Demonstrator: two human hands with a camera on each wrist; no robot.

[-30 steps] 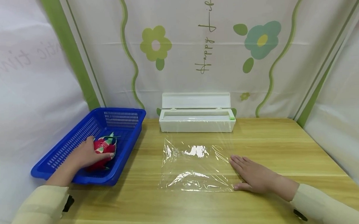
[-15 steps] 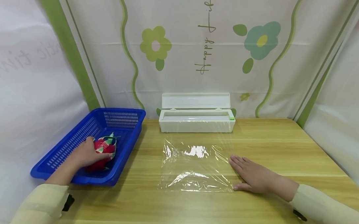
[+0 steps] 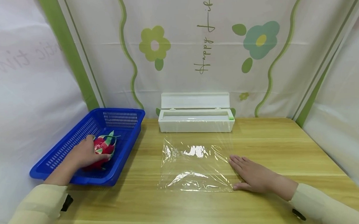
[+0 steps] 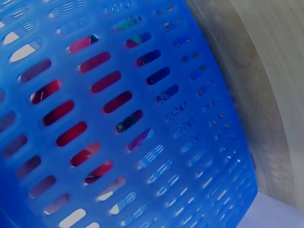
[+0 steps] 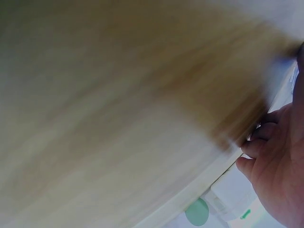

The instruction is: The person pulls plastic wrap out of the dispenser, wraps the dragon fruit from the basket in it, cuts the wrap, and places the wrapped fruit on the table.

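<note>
In the head view my left hand (image 3: 87, 152) reaches into a blue plastic basket (image 3: 128, 148) and grips a red dragon fruit (image 3: 103, 147) with green-tipped scales, thumb along its near side. Through the slots of the basket wall (image 4: 142, 109), patches of the red fruit show in the left wrist view; the fingers' far side is hidden. My right hand (image 3: 254, 175) lies flat on the table, its fingertips and thumb at the right edge of a sheet of clear plastic wrap (image 3: 196, 167). In the right wrist view the right hand (image 5: 278, 156) appears with fingers extended.
Behind the wrap stands a white cling film box (image 3: 196, 125) with its lid raised; the sheet runs from it toward the front. The wooden table (image 3: 200, 210) meets a hanging patterned cloth (image 3: 184, 69) at the back. White cloth hangs at both sides.
Hardly anything differs. The left hand and the dragon fruit have shifted very slightly to the left within the basket; the right hand stays in place.
</note>
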